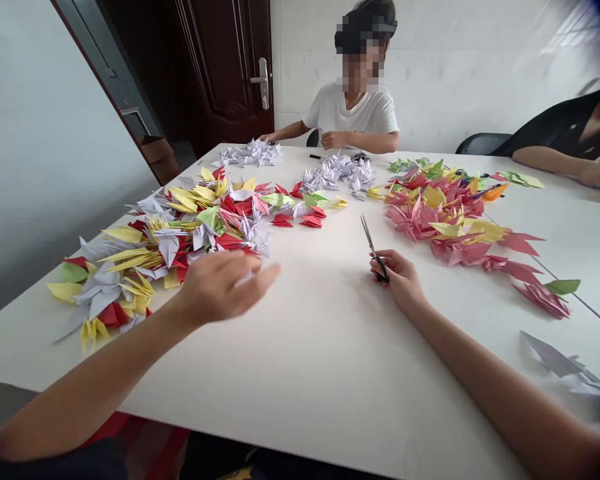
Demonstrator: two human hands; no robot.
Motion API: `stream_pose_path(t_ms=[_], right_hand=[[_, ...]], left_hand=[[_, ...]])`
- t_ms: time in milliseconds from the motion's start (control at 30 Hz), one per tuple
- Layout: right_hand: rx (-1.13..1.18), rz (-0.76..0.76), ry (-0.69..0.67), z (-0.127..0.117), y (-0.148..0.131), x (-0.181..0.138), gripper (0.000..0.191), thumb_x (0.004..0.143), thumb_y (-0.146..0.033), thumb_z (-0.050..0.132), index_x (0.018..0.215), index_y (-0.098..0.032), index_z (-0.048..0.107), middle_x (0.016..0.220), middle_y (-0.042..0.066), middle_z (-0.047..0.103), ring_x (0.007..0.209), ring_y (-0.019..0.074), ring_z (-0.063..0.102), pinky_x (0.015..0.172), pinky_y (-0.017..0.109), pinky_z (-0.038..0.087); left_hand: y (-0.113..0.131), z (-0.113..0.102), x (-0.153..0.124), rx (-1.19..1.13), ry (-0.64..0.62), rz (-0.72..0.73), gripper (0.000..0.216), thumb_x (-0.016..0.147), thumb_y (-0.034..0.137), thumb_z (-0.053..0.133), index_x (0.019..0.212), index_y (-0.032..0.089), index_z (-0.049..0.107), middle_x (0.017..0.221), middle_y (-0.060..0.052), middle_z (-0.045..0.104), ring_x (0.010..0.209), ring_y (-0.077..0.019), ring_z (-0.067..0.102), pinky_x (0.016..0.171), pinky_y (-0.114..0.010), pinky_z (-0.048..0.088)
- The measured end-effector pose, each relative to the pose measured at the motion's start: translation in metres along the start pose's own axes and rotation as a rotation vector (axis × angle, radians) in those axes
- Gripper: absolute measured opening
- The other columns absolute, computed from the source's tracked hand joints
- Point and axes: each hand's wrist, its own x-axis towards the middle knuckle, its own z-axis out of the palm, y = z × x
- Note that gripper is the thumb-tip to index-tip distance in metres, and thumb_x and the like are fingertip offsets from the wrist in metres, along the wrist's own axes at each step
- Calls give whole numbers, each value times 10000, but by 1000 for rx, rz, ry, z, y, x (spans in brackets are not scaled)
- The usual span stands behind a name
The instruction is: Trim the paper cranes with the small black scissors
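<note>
Gripping scissors (375,248) in the closed right hand (399,280), left hand (225,287) open beside light, fragile paper cranes (180,230), best pinched gently at the centre.

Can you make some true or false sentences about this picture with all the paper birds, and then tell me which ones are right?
1. The right hand holds scissors. True.
2. The left hand holds scissors too. False: none show in it; it is blurred, near the paper cranes.
3. The cranes near the left hand are all one colour. False: they are red, yellow, white and green.
4. The cranes on the right are mostly blue. False: they are mostly pink and red.
5. A person in a white T-shirt sits across the table. True.
6. The door behind that person has a metal handle. True.
</note>
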Motion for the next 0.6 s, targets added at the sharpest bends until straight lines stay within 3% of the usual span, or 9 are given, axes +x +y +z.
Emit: stream_pose_path(t_ms=[67, 167, 267, 467, 600], right_hand=[[-8, -5, -2, 1, -1, 0, 381, 743, -504, 760, 974, -213, 677, 698, -7, 607, 549, 125, 562, 447, 232, 343], [-18, -19, -3, 1, -2, 0, 398, 737, -524, 761, 966, -210, 677, 685, -7, 607, 535, 126, 555, 446, 238, 344], [-23, -24, -4, 1, -1, 1, 427, 721, -551, 768, 962, -210, 676, 676, -7, 603, 533, 133, 558, 445, 245, 352], [-27, -39, -22, 0, 5, 3, 470, 719, -593, 766, 979, -211, 677, 682, -9, 597, 542, 141, 569, 449, 251, 356], [-32, -42, -35, 0, 5, 2, 458, 737, -586, 759, 991, -214, 678, 698, -9, 600, 557, 136, 564, 460, 248, 345]], left_hand=[[-13, 9, 5, 51, -139, 7, 244, 948, 290, 546, 1164, 252, 654, 1027, -57, 678, 961, -207, 640, 815, -338, 524], [-23, 26, 1, 79, -367, -110, 220, 931, 322, 563, 1090, 219, 676, 1010, -79, 677, 979, -240, 635, 847, -369, 508], [-17, 41, -7, 68, -476, -233, 161, 920, 263, 562, 1027, 223, 675, 984, -77, 670, 930, -231, 648, 832, -355, 494], [10, 68, 2, -49, -559, -253, 286, 948, 279, 526, 1213, 211, 611, 1152, -98, 659, 1034, -249, 656, 795, -350, 528], [19, 82, 18, -154, -496, -159, 329, 964, 255, 491, 1274, 218, 594, 1253, -93, 646, 1115, -231, 641, 932, -364, 525]])
